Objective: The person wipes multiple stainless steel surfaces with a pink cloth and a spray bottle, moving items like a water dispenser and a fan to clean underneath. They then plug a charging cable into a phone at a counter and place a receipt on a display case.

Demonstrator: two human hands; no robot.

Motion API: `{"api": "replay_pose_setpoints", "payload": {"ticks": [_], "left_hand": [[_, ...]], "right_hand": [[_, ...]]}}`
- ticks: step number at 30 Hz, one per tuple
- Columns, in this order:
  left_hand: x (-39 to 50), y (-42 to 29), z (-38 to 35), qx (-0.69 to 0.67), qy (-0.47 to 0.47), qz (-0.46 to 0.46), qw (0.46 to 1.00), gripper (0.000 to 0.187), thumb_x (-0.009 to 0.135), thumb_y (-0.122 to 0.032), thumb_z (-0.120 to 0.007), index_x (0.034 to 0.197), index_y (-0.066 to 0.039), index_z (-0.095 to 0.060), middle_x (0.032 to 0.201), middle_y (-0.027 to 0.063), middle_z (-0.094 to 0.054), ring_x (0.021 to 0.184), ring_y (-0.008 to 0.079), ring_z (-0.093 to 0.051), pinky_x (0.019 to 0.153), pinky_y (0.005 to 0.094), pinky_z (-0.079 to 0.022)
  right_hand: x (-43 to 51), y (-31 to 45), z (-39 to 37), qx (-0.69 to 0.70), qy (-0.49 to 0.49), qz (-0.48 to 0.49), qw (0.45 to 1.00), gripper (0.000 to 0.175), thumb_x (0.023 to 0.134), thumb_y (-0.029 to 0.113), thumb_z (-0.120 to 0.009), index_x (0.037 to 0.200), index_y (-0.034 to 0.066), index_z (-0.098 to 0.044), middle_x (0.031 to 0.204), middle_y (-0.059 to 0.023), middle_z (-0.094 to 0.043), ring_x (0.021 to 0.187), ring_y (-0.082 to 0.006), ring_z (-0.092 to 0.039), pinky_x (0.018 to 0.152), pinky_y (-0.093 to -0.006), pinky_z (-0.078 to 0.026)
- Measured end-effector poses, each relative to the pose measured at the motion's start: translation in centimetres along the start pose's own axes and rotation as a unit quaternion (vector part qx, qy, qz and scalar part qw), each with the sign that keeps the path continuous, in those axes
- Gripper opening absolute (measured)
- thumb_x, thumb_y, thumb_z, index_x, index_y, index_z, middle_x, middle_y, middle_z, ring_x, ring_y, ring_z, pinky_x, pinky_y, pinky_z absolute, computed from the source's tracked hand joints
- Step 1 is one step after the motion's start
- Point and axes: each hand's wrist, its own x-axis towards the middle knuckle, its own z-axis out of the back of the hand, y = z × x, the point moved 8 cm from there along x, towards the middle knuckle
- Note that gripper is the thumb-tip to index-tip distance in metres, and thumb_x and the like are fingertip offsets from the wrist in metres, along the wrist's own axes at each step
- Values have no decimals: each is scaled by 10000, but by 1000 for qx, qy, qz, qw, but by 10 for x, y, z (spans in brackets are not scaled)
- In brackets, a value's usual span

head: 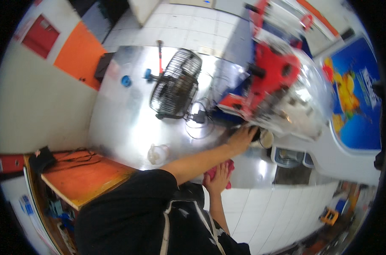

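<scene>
My left hand (242,140) reaches across the metal tabletop (116,118) to a dark object (255,134) at the lower edge of the clear plastic bag (307,92). Its fingertips are blurred, so whether they grip is unclear. Close to my body, my right hand (219,178) holds a crumpled pink cloth (229,167) against the table. A black wire fan cage (177,84) lies on the tabletop, its cable (199,127) coiled beside it. To the left of my forearm is a small whitish translucent container (158,154).
A red-handled hammer (160,57) and a blue ring-shaped part (126,81) lie beyond. Red machinery (272,70) rises at right, near a white appliance with a blue fruit-printed panel (358,95). A roll of tape (267,139) sits below the bag. An orange wooden board (91,175) is at left.
</scene>
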Motion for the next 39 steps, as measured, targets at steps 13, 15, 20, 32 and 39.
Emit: {"api": "replay_pose_setpoints", "payload": {"ticks": [13,15,20,32,39], "left_hand": [[-116,233,412,121,-467,189,855,225,875,-65,-660,1096,-26,-644,1060,144,-662,1030,313,-613,902,438,-486],[-101,300,377,215,-234,255,913,578,814,-194,-740,1364,-148,-568,1434,151,-529,1338,317,-496,1098,525,-403],[-84,390,283,342,120,83,928,717,778,-254,-770,1451,-240,-523,1571,137,-429,1450,287,-426,1170,551,-373],[-75,429,294,377,107,94,915,412,859,-290,-680,1235,-124,-643,1381,141,-550,1358,315,-485,1152,540,-341],[-186,467,405,309,-246,468,790,963,740,-564,-807,1565,-240,-430,1693,243,-97,1552,469,-73,1135,787,-142]], "right_hand": [[0,-2,-5,-48,20,27,998,824,784,383,-647,1504,33,-454,1601,-217,-400,1500,-433,-324,1240,-626,-124],[1,2,-1,-47,7,37,998,823,787,385,-638,1509,36,-451,1604,-215,-397,1503,-429,-321,1241,-625,-122],[4,9,2,-42,4,48,998,801,916,573,-505,1542,79,-435,1605,-214,-403,1502,-445,-324,1202,-646,-177],[4,-6,-4,-81,-18,24,996,840,909,669,-457,1513,86,-491,1556,-200,-477,1470,-417,-397,1210,-616,-212],[33,53,39,-42,-29,144,988,712,874,582,-537,1348,51,-534,1301,-215,-526,1260,-424,-456,1083,-587,-309]]}}
